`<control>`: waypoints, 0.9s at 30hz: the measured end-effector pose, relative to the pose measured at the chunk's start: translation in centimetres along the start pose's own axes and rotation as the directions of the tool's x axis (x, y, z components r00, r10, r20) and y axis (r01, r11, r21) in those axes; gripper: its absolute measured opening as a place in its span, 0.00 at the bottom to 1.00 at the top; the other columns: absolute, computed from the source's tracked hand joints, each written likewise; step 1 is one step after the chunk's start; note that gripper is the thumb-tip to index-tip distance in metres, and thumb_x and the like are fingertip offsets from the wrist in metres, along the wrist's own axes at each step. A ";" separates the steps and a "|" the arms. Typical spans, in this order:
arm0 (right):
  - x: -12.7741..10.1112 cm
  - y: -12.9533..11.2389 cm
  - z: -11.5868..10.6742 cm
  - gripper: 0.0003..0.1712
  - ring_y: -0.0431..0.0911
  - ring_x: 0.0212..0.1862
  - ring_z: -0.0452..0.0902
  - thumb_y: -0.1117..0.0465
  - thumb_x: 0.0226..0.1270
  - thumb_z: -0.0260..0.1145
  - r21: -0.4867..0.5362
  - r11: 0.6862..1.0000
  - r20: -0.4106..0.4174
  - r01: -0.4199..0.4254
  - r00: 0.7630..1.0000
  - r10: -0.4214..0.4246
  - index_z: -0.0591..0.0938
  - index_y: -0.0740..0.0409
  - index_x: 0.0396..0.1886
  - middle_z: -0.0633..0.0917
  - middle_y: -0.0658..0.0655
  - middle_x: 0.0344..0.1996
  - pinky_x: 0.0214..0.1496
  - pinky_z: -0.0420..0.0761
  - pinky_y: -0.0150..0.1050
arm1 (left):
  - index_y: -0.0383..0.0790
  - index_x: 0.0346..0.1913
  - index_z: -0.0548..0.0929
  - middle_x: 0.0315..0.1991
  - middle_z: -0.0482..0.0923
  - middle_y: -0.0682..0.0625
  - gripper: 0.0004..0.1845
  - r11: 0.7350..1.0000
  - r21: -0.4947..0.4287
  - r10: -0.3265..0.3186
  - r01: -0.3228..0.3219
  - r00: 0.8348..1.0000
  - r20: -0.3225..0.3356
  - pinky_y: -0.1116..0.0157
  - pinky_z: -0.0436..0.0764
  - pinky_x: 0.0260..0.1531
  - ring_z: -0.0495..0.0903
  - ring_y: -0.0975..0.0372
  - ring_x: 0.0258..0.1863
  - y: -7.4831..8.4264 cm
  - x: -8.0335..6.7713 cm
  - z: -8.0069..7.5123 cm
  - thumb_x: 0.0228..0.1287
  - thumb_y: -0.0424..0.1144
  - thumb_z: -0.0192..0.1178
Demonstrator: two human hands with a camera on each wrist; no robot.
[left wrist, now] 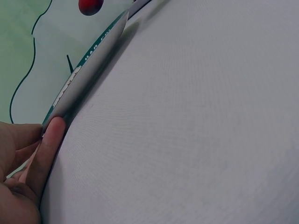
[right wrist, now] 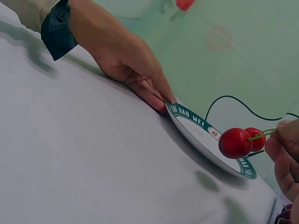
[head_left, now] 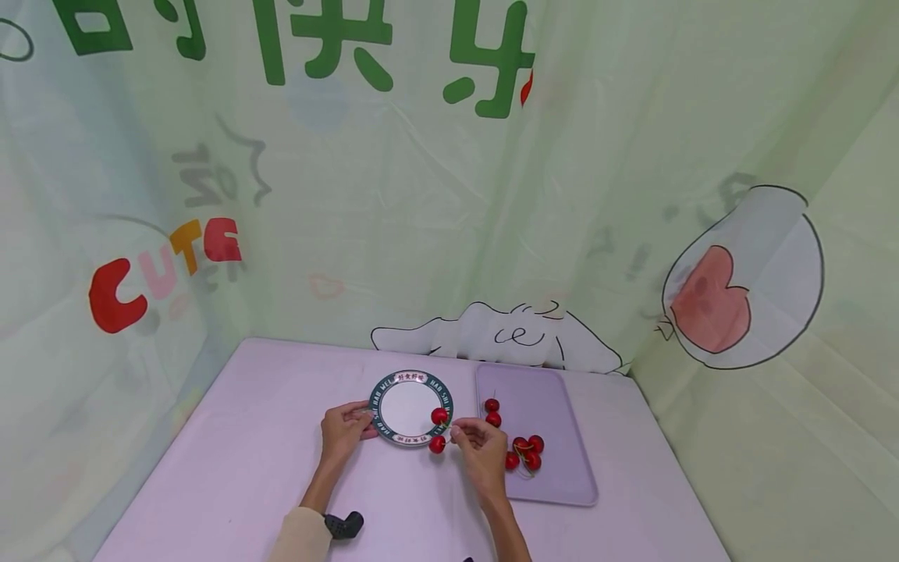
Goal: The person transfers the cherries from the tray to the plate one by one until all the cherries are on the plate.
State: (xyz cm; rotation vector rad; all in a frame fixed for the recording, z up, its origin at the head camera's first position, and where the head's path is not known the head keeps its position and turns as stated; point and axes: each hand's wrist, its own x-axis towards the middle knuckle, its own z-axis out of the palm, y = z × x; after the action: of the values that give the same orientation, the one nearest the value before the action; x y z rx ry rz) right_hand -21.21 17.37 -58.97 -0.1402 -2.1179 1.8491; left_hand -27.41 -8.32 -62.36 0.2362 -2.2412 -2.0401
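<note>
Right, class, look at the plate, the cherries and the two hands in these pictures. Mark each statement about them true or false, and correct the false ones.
1. The left hand touches the rim of the plate. True.
2. The right hand holds a pair of cherries by their stems. True.
3. The plate is piled with cherries. False: its white middle is bare; the only cherries over it are the held pair, at its rim.
4. The tray lies to the left of the plate. False: it lies to the right.
5. More cherries lie on the tray. True.
6. The held cherries are green. False: they are red, with green stems.
</note>
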 end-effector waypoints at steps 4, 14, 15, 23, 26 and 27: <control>0.0 -0.4 0.4 0.06 0.41 0.35 0.89 0.69 0.71 0.75 -0.002 1.000 0.007 -0.005 1.000 0.005 0.92 0.65 0.45 0.92 0.61 0.36 0.44 0.90 0.25 | 0.26 0.60 0.87 0.34 0.92 0.38 0.16 1.000 -0.005 -0.010 0.010 1.000 -0.007 0.68 0.94 0.31 0.91 0.60 0.27 0.1 0.0 0.1 0.73 0.25 0.67; -0.3 -0.8 1.1 0.07 0.43 0.37 0.88 0.68 0.73 0.75 -0.008 0.999 0.014 -0.053 0.998 0.053 0.91 0.65 0.47 0.92 0.62 0.38 0.44 0.88 0.24 | 0.26 0.61 0.87 0.35 0.91 0.37 0.16 1.000 0.002 -0.005 0.005 1.000 -0.014 0.67 0.94 0.30 0.91 0.60 0.27 -0.1 0.0 0.0 0.74 0.26 0.67; -0.4 -0.8 1.1 0.07 0.44 0.37 0.88 0.68 0.73 0.75 -0.005 0.998 0.014 -0.057 0.998 0.057 0.91 0.65 0.47 0.92 0.62 0.38 0.44 0.88 0.24 | 0.26 0.61 0.87 0.35 0.91 0.38 0.16 1.000 0.007 -0.009 0.009 1.000 -0.018 0.68 0.94 0.30 0.91 0.61 0.27 -0.1 0.0 0.0 0.74 0.27 0.67; -0.5 -1.1 1.3 0.07 0.42 0.37 0.88 0.67 0.73 0.75 -0.005 0.998 0.008 -0.064 0.998 0.064 0.92 0.65 0.47 0.92 0.62 0.38 0.45 0.88 0.23 | 0.26 0.61 0.87 0.35 0.91 0.37 0.16 1.000 -0.001 0.002 -0.002 1.000 -0.014 0.67 0.94 0.31 0.91 0.61 0.27 -0.2 0.0 0.1 0.73 0.26 0.68; -0.4 -1.2 1.4 0.07 0.41 0.37 0.87 0.67 0.73 0.75 -0.015 0.997 0.007 -0.071 0.997 0.071 0.91 0.65 0.47 0.92 0.62 0.38 0.45 0.87 0.23 | 0.25 0.61 0.87 0.36 0.91 0.36 0.16 1.000 -0.004 0.012 -0.012 1.000 -0.004 0.66 0.94 0.31 0.91 0.60 0.27 -0.1 0.0 0.1 0.74 0.26 0.67; -0.4 -1.1 1.4 0.07 0.41 0.37 0.87 0.67 0.73 0.75 -0.016 0.997 0.006 -0.072 0.997 0.072 0.92 0.64 0.47 0.92 0.62 0.38 0.45 0.87 0.23 | 0.25 0.61 0.87 0.36 0.91 0.36 0.16 1.000 -0.004 0.010 -0.010 1.000 -0.003 0.66 0.94 0.31 0.91 0.60 0.28 0.0 -0.1 0.0 0.74 0.26 0.67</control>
State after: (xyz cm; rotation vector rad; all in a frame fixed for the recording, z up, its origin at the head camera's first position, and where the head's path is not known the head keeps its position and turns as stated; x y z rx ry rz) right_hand -21.10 15.79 -58.08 -0.2177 -2.1593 1.8757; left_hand -27.34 -8.28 -62.39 0.2271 -2.2323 -2.0380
